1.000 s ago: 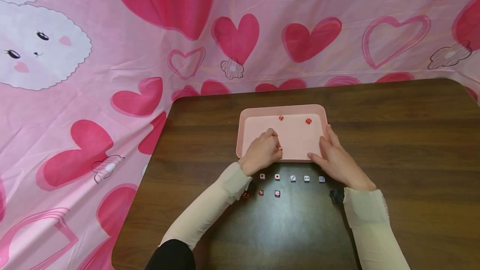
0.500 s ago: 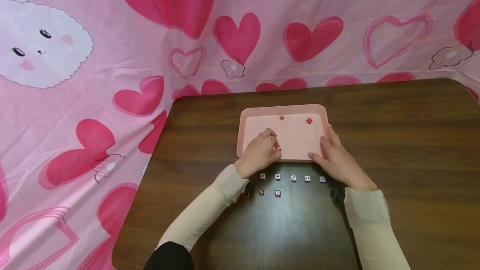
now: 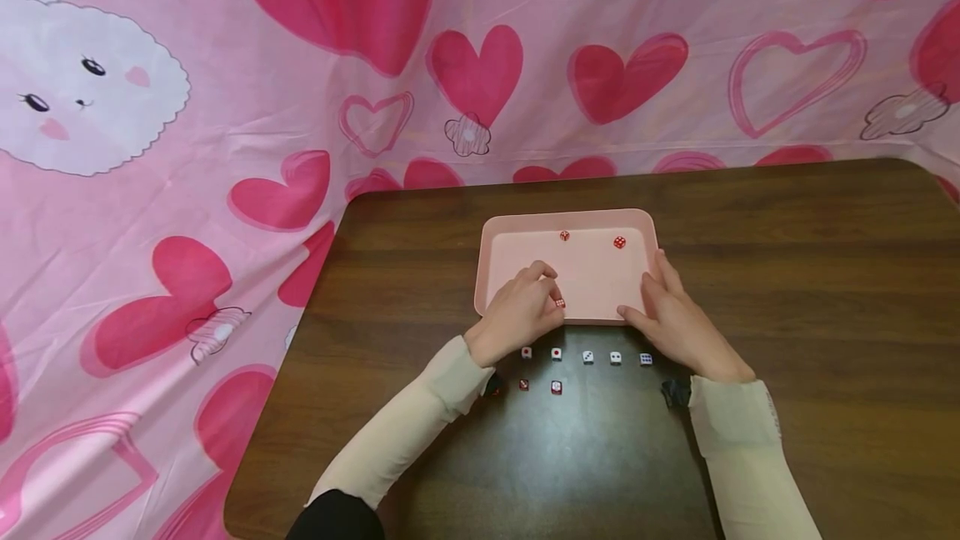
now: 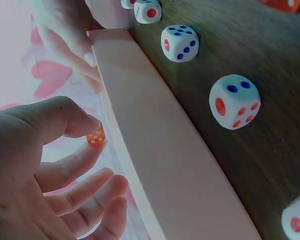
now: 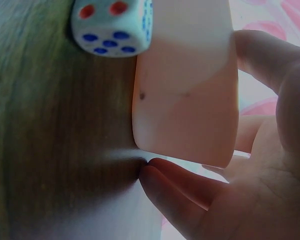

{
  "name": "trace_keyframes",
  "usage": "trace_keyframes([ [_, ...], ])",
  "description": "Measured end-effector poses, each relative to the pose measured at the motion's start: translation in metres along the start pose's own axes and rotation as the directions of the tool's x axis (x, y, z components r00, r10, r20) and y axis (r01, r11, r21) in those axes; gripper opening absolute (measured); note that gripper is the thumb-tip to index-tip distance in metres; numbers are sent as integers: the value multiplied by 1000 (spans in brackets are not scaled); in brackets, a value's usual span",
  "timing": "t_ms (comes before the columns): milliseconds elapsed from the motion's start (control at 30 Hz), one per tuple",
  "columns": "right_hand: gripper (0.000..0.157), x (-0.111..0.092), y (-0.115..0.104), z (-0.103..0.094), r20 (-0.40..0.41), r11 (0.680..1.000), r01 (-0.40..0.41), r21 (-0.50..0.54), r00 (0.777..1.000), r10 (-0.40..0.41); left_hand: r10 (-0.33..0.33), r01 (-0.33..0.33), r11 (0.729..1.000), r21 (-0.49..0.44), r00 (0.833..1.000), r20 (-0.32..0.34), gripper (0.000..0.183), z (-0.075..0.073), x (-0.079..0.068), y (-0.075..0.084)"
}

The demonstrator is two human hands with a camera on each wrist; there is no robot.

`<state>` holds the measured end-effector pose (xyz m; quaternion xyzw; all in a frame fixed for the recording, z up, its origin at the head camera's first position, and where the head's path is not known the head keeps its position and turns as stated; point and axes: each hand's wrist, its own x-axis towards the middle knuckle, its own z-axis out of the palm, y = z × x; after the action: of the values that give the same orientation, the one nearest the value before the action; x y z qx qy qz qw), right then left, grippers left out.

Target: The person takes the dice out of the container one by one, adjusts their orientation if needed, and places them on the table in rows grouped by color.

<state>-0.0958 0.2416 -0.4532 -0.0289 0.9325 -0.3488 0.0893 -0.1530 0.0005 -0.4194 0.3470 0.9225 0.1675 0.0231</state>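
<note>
My left hand (image 3: 517, 312) is over the front of the pink tray (image 3: 592, 277). Its thumb and index finger pinch a small red die (image 4: 96, 135) with white dots, just above the front rim, while the other fingers curl loosely. My right hand (image 3: 686, 327) holds the tray's front right corner, thumb at the front rim and fingers along the right side, with fingertips (image 5: 155, 175) low by the tabletop. Inside the tray, near its back wall, lie two more red dice, one toward the middle (image 3: 565, 236) and one at the right (image 3: 619, 242).
Before the tray runs a row of several white dice (image 3: 588, 357) on the brown wooden table (image 3: 825, 290). A nearer row has red dice (image 3: 557, 387), its left end partly hidden by my left wrist. A pink heart-print cloth (image 3: 480, 73) hangs behind and to the left.
My left hand, with the die between its fingers, has shifted slightly toward the tray's front rim. My right hand keeps its place at the corner.
</note>
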Motion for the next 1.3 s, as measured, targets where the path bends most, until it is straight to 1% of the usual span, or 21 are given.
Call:
trace_keyframes([
  [167,89,0,0,0,-2,1000,1,2,1000,-1,16,-16,1000,-1,1000,-3,14,-2,-5,3],
  [267,90,0,1,0,-7,1000,4,3,1000,-4,23,-23,999,-22,1000,-2,13,-5,-8,7],
  [400,91,-2,1,0,-12,1000,11,4,1000,-11,37,-36,999,-26,999,6,12,-7,-13,14],
  [533,91,-2,1,-1,-9,1000,7,3,1000,-7,49,-49,999,-3,999,11,12,-8,-15,18],
  [867,91,-2,1,-2,-1,1000,7,3,1000,-7,85,-85,996,20,996,13,11,-11,-22,24],
  [1300,90,-2,1,-1,-4,1000,10,3,1000,-10,136,-139,987,78,990,38,11,-9,-27,31],
])
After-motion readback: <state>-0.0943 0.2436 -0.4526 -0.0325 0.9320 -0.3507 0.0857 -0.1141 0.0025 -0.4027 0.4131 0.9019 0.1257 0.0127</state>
